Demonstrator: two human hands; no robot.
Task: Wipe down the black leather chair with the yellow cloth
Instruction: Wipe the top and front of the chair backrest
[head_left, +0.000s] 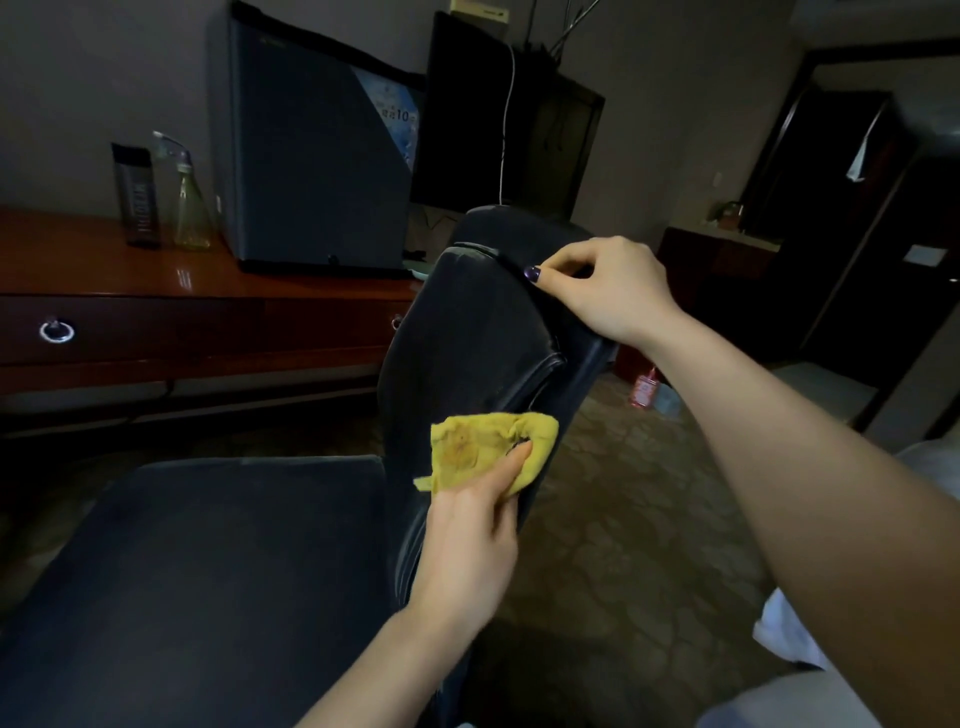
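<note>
Nearest, the left hand (470, 525) pinches the yellow cloth (483, 447) and presses it against the lower backrest of the black leather chair (467, 332); the wiping step looks to be under way. Farther up, well apart, the right hand (608, 291) grips the backrest's top edge, bracing it. The next move probably calls for firm strokes upward along the backrest.

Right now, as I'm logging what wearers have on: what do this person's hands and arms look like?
The right forearm and left forearm are bare, no sleeve, watch or bracelet in view. The right hand has dark purple polish on its thumbnail. The left hand shows no ring; its nails are too blurred to judge.
</note>
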